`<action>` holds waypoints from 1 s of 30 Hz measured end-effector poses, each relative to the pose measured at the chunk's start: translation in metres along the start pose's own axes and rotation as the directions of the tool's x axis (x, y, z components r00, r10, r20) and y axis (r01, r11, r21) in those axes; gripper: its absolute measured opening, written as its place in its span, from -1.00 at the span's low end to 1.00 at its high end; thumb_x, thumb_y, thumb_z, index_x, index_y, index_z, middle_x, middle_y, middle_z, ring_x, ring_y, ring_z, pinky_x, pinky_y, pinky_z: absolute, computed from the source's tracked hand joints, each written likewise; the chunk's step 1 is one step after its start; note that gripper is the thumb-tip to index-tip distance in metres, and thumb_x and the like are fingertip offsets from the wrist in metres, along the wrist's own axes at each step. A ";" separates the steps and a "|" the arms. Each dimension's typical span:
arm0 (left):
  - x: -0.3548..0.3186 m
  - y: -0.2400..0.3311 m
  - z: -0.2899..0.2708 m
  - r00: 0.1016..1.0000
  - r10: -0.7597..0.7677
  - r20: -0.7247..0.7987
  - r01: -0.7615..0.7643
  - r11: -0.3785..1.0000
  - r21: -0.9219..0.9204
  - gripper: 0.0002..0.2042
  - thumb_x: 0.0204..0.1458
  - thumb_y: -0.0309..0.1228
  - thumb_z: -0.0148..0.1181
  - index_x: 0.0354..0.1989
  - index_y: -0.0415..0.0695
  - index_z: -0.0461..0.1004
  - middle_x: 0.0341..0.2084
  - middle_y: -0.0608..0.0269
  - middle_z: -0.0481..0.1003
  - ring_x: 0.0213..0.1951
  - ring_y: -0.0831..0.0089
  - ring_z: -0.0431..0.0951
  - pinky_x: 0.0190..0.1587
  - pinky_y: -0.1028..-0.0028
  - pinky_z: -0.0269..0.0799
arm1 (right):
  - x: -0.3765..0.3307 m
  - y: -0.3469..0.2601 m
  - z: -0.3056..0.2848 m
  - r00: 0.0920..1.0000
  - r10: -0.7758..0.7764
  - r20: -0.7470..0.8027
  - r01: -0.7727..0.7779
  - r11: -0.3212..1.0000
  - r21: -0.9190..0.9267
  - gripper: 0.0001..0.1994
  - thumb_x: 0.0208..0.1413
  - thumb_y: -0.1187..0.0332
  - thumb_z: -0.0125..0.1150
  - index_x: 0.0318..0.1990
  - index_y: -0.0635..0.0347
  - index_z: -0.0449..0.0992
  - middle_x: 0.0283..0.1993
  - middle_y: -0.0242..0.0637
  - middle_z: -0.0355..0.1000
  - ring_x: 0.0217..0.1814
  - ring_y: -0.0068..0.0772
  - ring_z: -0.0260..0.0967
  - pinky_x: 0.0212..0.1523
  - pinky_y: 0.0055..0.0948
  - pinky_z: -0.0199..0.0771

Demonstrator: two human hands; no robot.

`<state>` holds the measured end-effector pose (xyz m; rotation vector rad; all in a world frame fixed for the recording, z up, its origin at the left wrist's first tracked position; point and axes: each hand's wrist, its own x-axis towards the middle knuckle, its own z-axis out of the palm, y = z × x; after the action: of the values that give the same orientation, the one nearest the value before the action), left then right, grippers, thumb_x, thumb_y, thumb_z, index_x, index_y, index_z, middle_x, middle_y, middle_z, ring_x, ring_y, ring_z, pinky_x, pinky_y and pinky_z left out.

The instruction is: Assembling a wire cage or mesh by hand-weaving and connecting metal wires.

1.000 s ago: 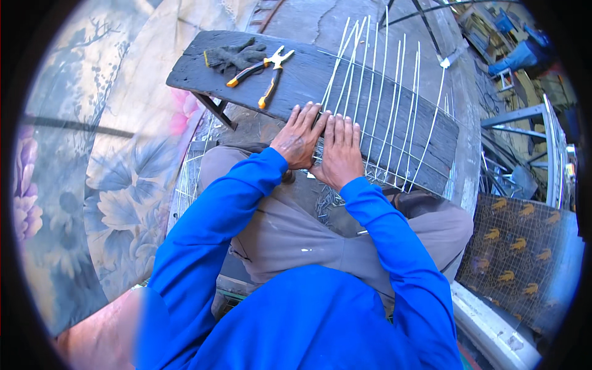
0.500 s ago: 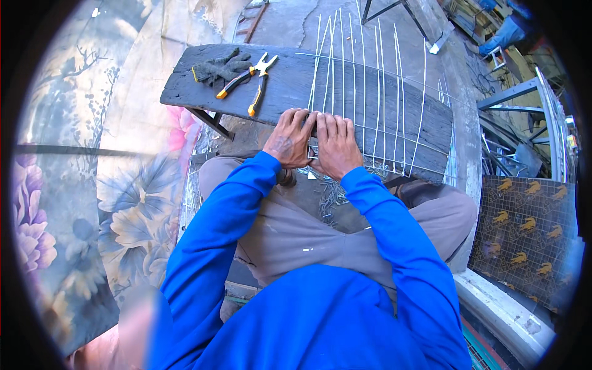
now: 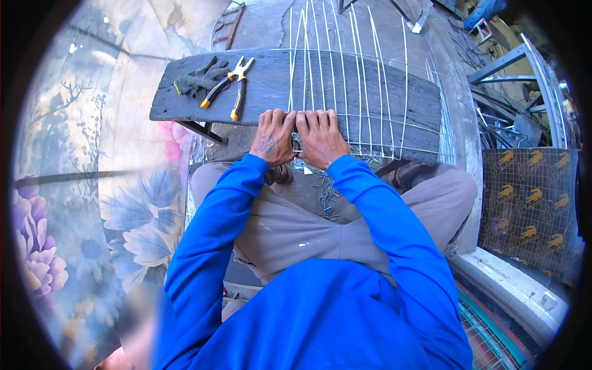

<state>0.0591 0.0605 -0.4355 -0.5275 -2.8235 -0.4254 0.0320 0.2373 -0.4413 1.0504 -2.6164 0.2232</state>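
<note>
A grid of thin pale wires [image 3: 367,116] lies across a dark, weathered wooden bench [image 3: 271,65], its long wires running away from me. Side by side at the bench's near edge, my left hand [image 3: 272,139] and my right hand [image 3: 322,139] are closed over the near part of the grid. Fingers curl forward over the edge and both thumbs sit below; the wire under them is mostly hidden. To the left on the bench rest pliers [image 3: 238,73] with orange and black handles, jaws pointing away. A dark grey work glove [image 3: 200,79] lies beside them.
Cut wire pieces [image 3: 327,194] litter the floor between my legs. Flowered sheeting [image 3: 142,203] covers the left side. At right stand a metal frame [image 3: 502,65], loose bars and a dark panel with gold prints [image 3: 527,203]. A person's blue-clad leg [image 3: 484,12] shows at the far right.
The view has shifted, so bench, pliers and wires appear further left and higher. Both hands stay closed on the near part of the grid; pliers and glove lie as before.
</note>
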 end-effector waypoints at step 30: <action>0.052 0.114 0.045 0.995 0.094 -0.029 -0.094 0.996 0.003 -0.12 -0.16 -0.24 0.39 0.40 -0.23 0.18 0.20 0.00 0.34 0.26 0.02 0.33 0.39 -0.05 0.13 | -0.082 0.110 -0.051 0.991 0.115 0.062 -0.121 0.988 0.100 -0.01 -0.27 0.15 0.57 0.39 0.21 0.22 0.27 -0.11 0.26 0.37 0.02 0.18 0.46 0.05 0.09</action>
<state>0.0478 0.1936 -0.4358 -0.6457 -2.7573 -0.4090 0.0234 0.3828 -0.4243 0.9474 -2.7469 0.3651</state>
